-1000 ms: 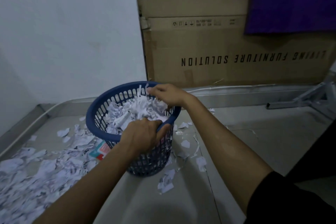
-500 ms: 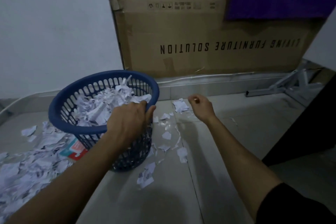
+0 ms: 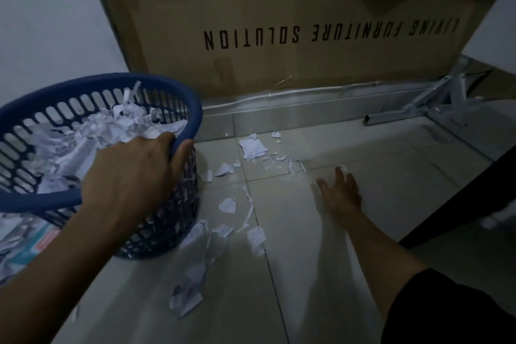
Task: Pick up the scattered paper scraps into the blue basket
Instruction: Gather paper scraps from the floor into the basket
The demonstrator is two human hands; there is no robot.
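At the left of the frame, one round blue plastic lattice basket [image 3: 55,198] stands heaped with scraps; the left hand [image 3: 131,176] grasps its near rim. Roughly a dozen white torn paper scraps [image 3: 252,148] dot the grey tiled floor [image 3: 391,204] at centre. The right hand [image 3: 339,193], fingers spread and released, rests on bare tile right of them.

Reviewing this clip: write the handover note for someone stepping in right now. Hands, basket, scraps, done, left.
Left hand: grip on the near rim of the blue basket, thumb outside.
Right hand: open, fingers spread low over the floor tiles, holding nothing.
Done: basket already heaped with scraps.
Left: loose paper scraps between basket and cardboard box, more in front of the basket, and a pile at far left.
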